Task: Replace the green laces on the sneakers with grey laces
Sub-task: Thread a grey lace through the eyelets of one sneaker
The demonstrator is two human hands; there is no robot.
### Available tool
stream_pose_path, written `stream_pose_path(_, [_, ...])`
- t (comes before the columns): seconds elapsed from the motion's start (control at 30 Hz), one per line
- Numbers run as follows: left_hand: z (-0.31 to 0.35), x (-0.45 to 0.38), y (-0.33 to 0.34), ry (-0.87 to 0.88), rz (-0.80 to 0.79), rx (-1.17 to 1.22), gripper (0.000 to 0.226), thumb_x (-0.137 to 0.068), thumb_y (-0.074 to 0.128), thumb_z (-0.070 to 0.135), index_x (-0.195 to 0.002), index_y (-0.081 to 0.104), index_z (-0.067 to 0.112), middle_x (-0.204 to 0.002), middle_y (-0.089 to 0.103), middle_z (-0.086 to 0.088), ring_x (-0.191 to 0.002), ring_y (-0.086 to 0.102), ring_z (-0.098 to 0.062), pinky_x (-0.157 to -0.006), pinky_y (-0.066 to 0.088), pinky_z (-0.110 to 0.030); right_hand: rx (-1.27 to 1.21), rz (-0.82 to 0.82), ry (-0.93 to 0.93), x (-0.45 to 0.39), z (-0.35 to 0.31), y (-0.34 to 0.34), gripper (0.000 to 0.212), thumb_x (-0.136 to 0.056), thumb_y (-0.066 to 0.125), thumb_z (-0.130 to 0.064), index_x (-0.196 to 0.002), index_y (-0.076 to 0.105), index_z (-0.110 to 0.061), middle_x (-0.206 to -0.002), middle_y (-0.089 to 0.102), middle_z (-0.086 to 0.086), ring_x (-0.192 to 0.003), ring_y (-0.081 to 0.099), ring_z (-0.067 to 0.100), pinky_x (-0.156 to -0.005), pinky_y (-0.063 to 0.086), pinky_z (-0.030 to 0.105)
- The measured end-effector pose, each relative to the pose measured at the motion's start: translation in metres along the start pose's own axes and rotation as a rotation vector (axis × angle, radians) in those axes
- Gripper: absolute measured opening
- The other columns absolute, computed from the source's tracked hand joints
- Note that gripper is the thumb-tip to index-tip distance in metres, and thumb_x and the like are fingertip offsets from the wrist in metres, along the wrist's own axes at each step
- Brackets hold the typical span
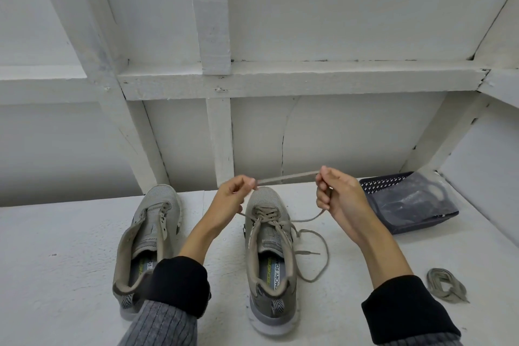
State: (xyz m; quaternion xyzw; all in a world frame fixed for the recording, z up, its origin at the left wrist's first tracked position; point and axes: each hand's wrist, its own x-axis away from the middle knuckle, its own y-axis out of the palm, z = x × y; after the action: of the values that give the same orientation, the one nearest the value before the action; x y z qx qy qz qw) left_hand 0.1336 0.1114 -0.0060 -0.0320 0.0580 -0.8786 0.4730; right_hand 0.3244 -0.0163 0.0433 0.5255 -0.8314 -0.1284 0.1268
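Two grey sneakers stand on the white table, toes pointing away from me. The left sneaker (148, 241) has no lace in its eyelets. The right sneaker (269, 247) is threaded with an olive-grey lace (289, 177), whose loose ends trail to its right. My left hand (230, 199) pinches one stretch of this lace above the toe. My right hand (337, 196) grips the same lace, so it runs taut between both hands. A second, bundled lace (446, 285) lies on the table at the right.
A dark mesh basket (373, 184) holding a clear plastic bag stands at the back right of the table (56, 233). A white framed wall (280, 78) rises right behind the table's far edge.
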Motion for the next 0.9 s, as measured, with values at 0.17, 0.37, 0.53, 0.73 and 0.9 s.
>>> stream_pose_path(0.17, [-0.014,-0.005,0.008,-0.012,0.34,-0.246,0.012,-0.101,0.047,0.02,-0.1,0.059,0.016,-0.104,0.059,-0.001,-0.098,0.057,-0.017,-0.073,0.041,-0.013,0.258,-0.002,0.006,0.002,0.006,0.0,0.027,-0.099,0.049,-0.022,-0.078,0.057,-0.007,-0.061,0.039,-0.001,-0.047,0.031,0.009,-0.042,0.027,0.018])
stream_pose_path(0.37, [0.023,0.012,0.042,0.212,-0.251,-0.203,0.028,-0.104,0.039,0.031,-0.112,0.065,0.023,-0.101,0.067,0.016,-0.101,0.06,0.001,-0.086,0.045,-0.016,0.435,-0.141,0.028,0.005,0.011,0.01,0.029,-0.098,0.052,-0.029,-0.078,0.058,-0.009,-0.056,0.039,-0.005,-0.045,0.028,0.007,-0.042,0.024,0.018])
stream_pose_path(0.53, [0.015,0.012,0.039,0.141,-0.154,-0.139,0.027,-0.103,0.045,0.028,-0.082,0.06,0.02,-0.066,0.04,0.005,-0.059,0.036,-0.008,-0.061,0.036,-0.025,0.485,-0.074,0.041,0.004,0.015,-0.005,0.026,-0.096,0.055,-0.025,-0.08,0.063,-0.007,-0.059,0.043,-0.002,-0.047,0.032,0.008,-0.044,0.027,0.019])
stream_pose_path(0.73, [0.0,0.006,0.011,0.159,0.117,-0.347,0.028,-0.102,0.046,0.031,-0.077,0.058,0.031,-0.085,0.058,0.01,-0.091,0.052,-0.019,-0.078,0.044,-0.032,0.539,0.016,0.031,0.008,0.026,-0.032,0.009,-0.093,0.061,-0.01,-0.09,0.067,-0.005,-0.072,0.066,0.004,-0.057,0.05,0.01,-0.052,0.042,0.02])
stream_pose_path(0.9, [-0.003,0.006,0.002,0.166,0.231,-0.688,0.027,-0.103,0.042,0.034,-0.08,0.057,0.03,-0.076,0.046,0.015,-0.088,0.042,-0.018,-0.079,0.03,-0.032,0.51,0.188,-0.043,0.006,0.041,-0.033,0.016,-0.092,0.058,-0.003,-0.093,0.073,-0.009,-0.079,0.067,0.005,-0.067,0.058,0.011,-0.061,0.05,0.016])
